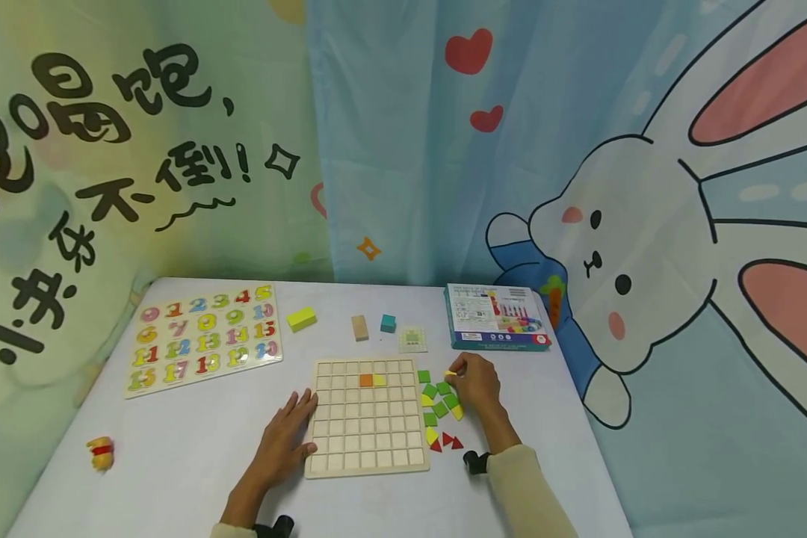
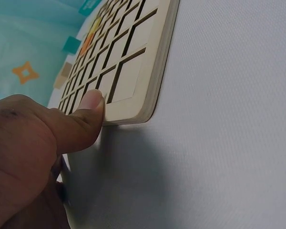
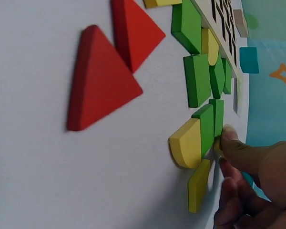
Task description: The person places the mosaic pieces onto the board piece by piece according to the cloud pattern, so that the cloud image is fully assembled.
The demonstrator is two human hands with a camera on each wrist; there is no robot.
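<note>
A wooden grid board (image 1: 368, 473) lies on the table, with an orange tile (image 1: 366, 381) and a yellow tile (image 1: 379, 380) side by side in its cells. My left hand (image 1: 284, 442) rests at the board's left edge, fingers extended; in the left wrist view its thumb (image 2: 83, 121) touches the rim near a corner. Right of the board, my right hand (image 1: 476, 381) pinches a small yellow piece (image 1: 450, 373), mostly hidden by the fingers. Below that hand are green tiles (image 3: 198, 80), yellow pieces (image 3: 187, 144) and red triangles (image 3: 102, 81).
A number puzzle board (image 1: 205, 336) lies at the back left, a toy figure (image 1: 101, 453) at the front left. Along the back are a yellow block (image 1: 301, 319), a wooden block (image 1: 359, 327), a teal block (image 1: 388, 323), a patterned card (image 1: 413, 339) and a box (image 1: 498, 317).
</note>
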